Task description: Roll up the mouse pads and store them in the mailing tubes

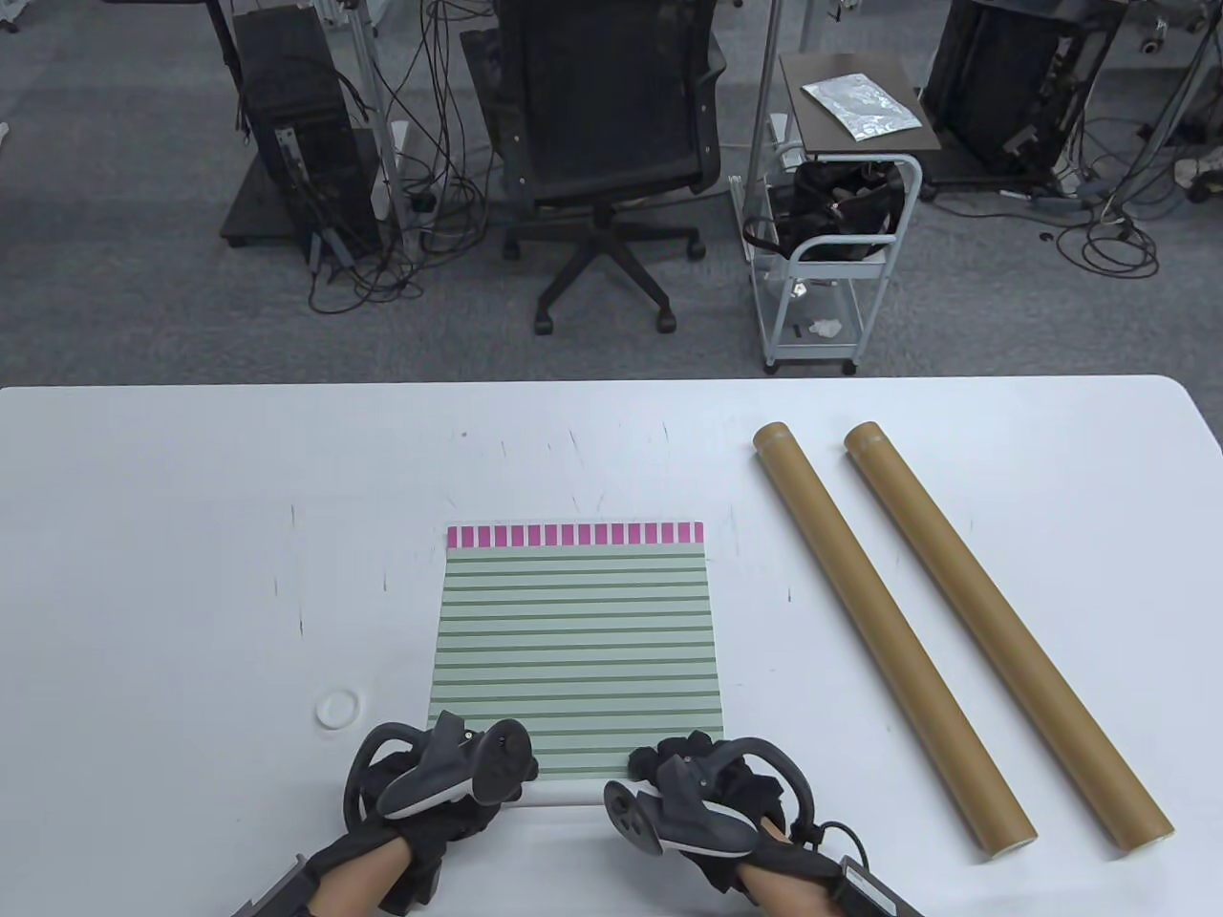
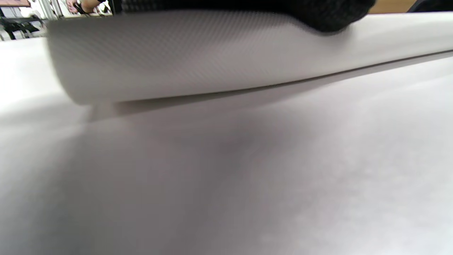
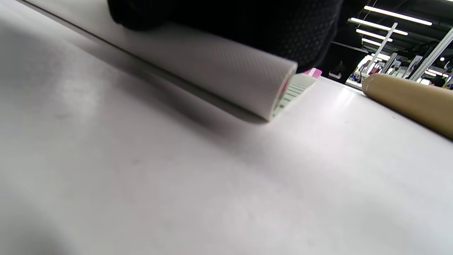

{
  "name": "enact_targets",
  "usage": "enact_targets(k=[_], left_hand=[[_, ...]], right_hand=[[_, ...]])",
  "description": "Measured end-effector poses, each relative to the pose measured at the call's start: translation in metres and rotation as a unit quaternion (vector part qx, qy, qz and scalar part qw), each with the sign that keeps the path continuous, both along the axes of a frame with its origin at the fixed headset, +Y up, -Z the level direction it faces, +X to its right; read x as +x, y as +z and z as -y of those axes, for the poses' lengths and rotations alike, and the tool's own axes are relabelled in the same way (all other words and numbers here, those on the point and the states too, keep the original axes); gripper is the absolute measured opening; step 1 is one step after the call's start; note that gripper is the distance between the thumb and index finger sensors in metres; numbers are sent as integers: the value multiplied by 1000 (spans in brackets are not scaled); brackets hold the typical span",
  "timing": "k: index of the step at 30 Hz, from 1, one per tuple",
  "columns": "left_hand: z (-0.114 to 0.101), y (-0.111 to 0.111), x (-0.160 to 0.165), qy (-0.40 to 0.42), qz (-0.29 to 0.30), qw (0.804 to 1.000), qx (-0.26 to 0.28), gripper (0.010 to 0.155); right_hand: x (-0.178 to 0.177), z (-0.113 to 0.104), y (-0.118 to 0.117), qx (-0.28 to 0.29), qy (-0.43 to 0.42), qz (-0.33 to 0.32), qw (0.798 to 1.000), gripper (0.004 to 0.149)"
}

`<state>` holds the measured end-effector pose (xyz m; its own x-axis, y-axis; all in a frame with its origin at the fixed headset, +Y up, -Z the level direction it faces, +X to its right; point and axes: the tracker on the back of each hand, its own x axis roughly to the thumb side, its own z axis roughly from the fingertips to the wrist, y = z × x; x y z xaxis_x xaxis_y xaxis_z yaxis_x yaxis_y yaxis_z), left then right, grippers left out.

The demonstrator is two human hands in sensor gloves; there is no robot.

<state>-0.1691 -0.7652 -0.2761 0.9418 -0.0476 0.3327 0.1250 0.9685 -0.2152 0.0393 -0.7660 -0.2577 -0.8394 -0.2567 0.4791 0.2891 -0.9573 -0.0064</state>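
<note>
A green-striped mouse pad (image 1: 576,640) with a pink band at its far edge lies flat on the white table (image 1: 191,535). Its near edge is curled over into a roll, white underside out (image 2: 198,60) (image 3: 219,67). My left hand (image 1: 449,774) presses on the roll's left end and my right hand (image 1: 697,783) on its right end. Two brown mailing tubes lie side by side to the right, the nearer tube (image 1: 884,630) and the farther tube (image 1: 1003,635); one tube's end shows in the right wrist view (image 3: 407,99).
A small white cap (image 1: 338,709) lies on the table left of the pad. Beyond the table's far edge stand an office chair (image 1: 607,143) and a small cart (image 1: 841,220).
</note>
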Motion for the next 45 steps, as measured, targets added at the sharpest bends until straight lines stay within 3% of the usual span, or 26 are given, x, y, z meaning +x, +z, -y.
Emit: enact_targets(k=[4,9,13,18,21,24,27,34,38,43,45], left_hand=[[-2,11,7,-32,39,998,48,44],[-3,25,21,-102,85,984,120,42],[-3,33,26,-136,110,975,141,43],[-3,19,17,-66,70,993,62,43],[2,11,11,-55,75,996,-6,48],[3,5,4,-18,64,997,-42,55],[3,5,6,-31,60,998,-12,50],[2,0,13,-33,39,999,-4,45],[4,-2,11,-17,29,999,-16,44],[4,4,8,-44,43,998,15,46],[3,6,3,-8,47,999,5,46]], right_hand=[[-1,1,-2,-38,9,23,999,51],[1,0,-3,-46,7,32,998,51],[2,-2,-5,-47,6,37,998,52],[4,-3,-9,-51,-20,36,998,46],[5,-3,-11,-54,-21,39,998,46],[6,-3,-11,-58,-20,41,997,46],[6,-3,-10,-55,-19,40,997,46],[-3,-10,5,9,-7,15,1000,46],[-6,-11,10,21,14,5,1000,57],[-7,-8,7,51,8,5,999,51],[-6,-7,6,42,4,7,999,50]])
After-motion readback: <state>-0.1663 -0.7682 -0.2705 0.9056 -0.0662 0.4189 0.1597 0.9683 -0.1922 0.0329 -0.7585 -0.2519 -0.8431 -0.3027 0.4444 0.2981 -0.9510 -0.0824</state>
